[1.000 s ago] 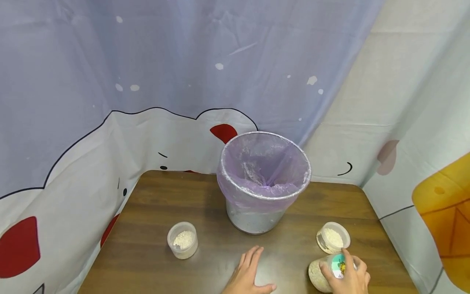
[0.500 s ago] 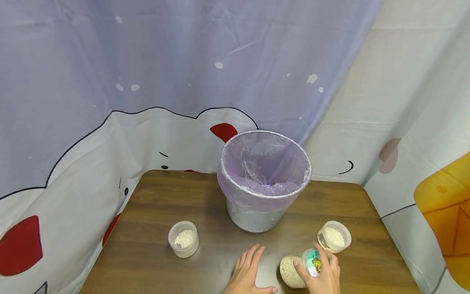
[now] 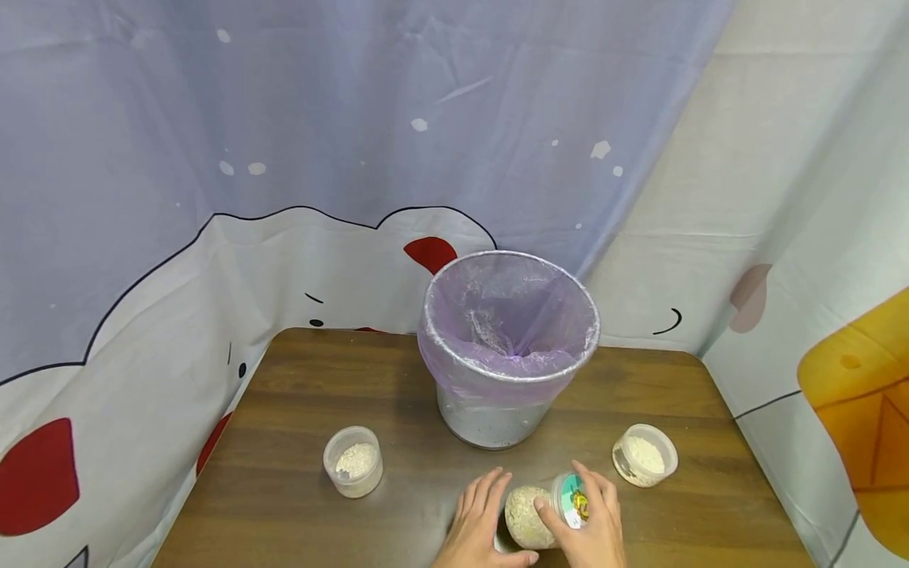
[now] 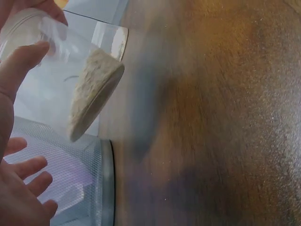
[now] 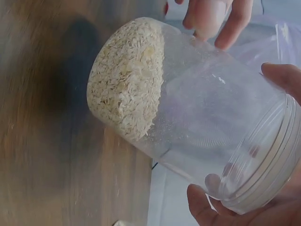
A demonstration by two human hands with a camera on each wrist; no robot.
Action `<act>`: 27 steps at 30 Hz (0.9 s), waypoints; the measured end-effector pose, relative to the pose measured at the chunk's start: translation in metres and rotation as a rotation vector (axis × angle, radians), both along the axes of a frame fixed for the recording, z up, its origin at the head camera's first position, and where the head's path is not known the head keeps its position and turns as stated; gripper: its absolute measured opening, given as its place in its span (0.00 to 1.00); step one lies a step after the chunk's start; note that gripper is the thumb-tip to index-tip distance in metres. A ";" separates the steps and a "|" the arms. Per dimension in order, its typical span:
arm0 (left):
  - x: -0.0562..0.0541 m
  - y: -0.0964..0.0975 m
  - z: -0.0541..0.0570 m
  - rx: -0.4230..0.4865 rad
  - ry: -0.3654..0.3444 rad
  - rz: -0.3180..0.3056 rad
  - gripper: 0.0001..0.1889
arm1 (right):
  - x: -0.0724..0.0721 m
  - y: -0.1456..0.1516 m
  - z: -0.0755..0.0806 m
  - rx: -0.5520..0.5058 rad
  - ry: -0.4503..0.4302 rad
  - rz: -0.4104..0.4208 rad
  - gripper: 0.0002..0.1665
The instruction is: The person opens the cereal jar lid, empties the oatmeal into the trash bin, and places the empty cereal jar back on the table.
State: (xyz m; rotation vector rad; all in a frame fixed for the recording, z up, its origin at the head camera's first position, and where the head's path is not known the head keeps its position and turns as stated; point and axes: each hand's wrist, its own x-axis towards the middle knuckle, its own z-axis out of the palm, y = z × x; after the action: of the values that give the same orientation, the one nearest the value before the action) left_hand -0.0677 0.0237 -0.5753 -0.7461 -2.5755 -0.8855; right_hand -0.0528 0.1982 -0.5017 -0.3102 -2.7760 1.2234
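Note:
My right hand (image 3: pixel 592 521) grips a clear plastic jar (image 5: pixel 202 108) around its lid (image 3: pixel 574 500), which carries a green label with a yellow picture. Pale oat-like flakes (image 5: pixel 127 77) fill the jar's lower part. The jar leans with its base toward my left hand and hangs above the tabletop. My left hand (image 3: pixel 476 525) is beside the jar's base, fingers extended and thumb spread. In the left wrist view, its thumb lies in front of the jar; whether it touches cannot be told.
A metal bin (image 3: pixel 490 426) with a purple plastic liner (image 3: pixel 511 335) stands at the table's back. Small clear cups holding whitish flakes sit on either side: a left cup (image 3: pixel 354 476) and a right cup (image 3: pixel 642 473). A printed curtain (image 3: pixel 319 110) surrounds the wooden table (image 3: pixel 284 521).
My right hand has carried the jar leftward, away from the right cup and up to my left hand. The left hand has stayed almost still.

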 end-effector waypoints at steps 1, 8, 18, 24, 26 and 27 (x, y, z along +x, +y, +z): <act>0.000 0.000 0.001 -0.005 0.016 0.008 0.52 | 0.000 -0.002 0.000 -0.001 0.007 0.004 0.48; -0.001 -0.002 0.004 0.014 0.076 0.071 0.60 | 0.000 -0.017 0.000 -0.019 0.058 0.013 0.45; -0.002 -0.007 0.003 -0.018 0.191 0.160 0.66 | 0.002 -0.037 0.005 -0.088 0.119 0.031 0.40; -0.004 -0.010 0.010 0.020 0.205 0.131 0.61 | 0.001 -0.042 0.005 -0.116 0.190 0.052 0.38; -0.004 -0.011 0.013 0.020 0.211 0.127 0.58 | 0.000 -0.043 0.006 -0.126 0.206 0.046 0.38; -0.004 -0.011 0.014 0.019 0.220 0.125 0.57 | 0.000 -0.044 0.007 -0.131 0.212 0.044 0.38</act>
State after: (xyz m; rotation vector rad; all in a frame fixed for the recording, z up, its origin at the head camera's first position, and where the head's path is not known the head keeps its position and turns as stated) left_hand -0.0720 0.0124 -0.5612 -0.6306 -2.3878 -0.7445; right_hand -0.0529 0.1544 -0.4951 -0.1210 -2.5427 1.3644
